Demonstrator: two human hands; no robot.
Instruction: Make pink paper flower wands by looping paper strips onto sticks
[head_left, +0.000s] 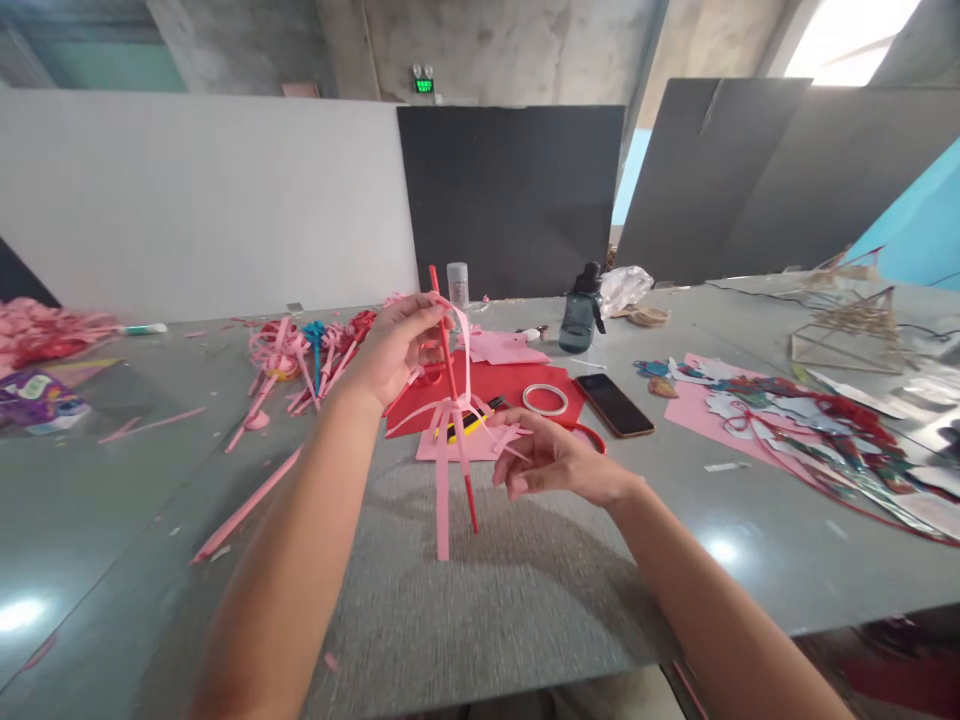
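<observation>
My left hand (405,345) is closed around the upper part of a thin red stick (471,505), which leans slightly above the table. Pink paper strips (442,500) spread out from a point midway down the stick. One long strip hangs down, and another loops up to my left fingers. To the right of the stick is my right hand (551,460), its fingers apart and loosely bent among the strip ends. Whether a strip end is caught between these fingers is hard to see. Behind the strips lies a yellow and black cutter (461,427) on pink paper.
Red paper sheets (409,400), a white tape roll (545,400), a phone (615,404) and a dark bottle (580,315) lie or stand beyond my hands. Pink paper flowers (277,350) are at left. Colourful cutouts (810,420) cover the right side. Dark boards (517,200) stand behind.
</observation>
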